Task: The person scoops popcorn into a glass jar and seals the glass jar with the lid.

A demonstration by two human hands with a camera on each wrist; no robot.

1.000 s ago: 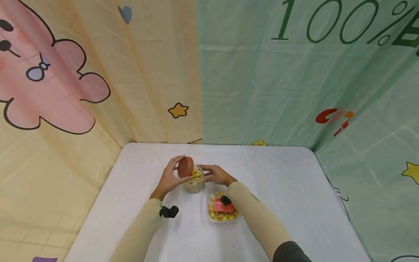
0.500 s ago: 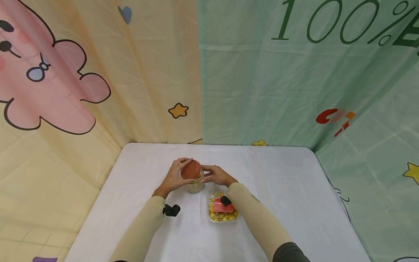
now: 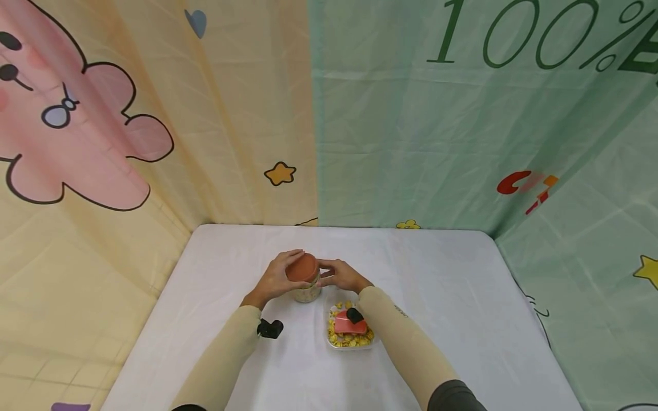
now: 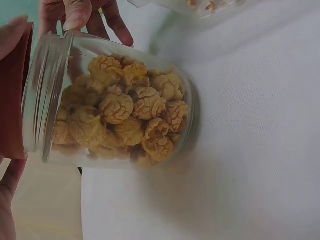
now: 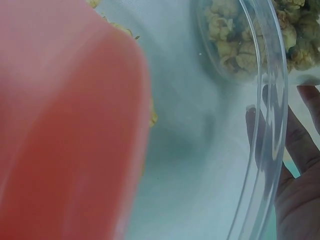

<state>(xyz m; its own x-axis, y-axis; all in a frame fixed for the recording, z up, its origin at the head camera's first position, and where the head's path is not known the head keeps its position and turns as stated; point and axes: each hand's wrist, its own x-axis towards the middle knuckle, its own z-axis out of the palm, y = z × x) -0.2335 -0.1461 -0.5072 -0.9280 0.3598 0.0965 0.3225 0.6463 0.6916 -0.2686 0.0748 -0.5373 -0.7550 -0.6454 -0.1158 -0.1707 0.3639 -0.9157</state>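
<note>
A clear jar [image 3: 307,294] of yellowish popcorn stands upright on the white table. My left hand [image 3: 272,281] grips a round reddish-brown lid [image 3: 302,267] by its edges, thumb on the near side. In the left wrist view the lid [image 4: 11,95] lies against the threaded mouth of the jar [image 4: 120,112]; whether it sits fully level cannot be seen. My right hand [image 3: 343,275] holds the jar's right side near the rim. Its thumb and fingers [image 4: 77,15] show at the glass in the left wrist view.
Below the right wrist stands a clear tub [image 3: 350,347] with popcorn in it. A smooth pink-red object [image 3: 349,323] lies on that popcorn, looming large in the right wrist view. Printed curtains [image 3: 411,142] rise behind the white table [image 3: 437,319].
My left hand has carried the lid slightly right and down, tipping it from nearly upright to flatter over the jar's mouth. The popcorn there is now covered from above. My right hand stays put.
</note>
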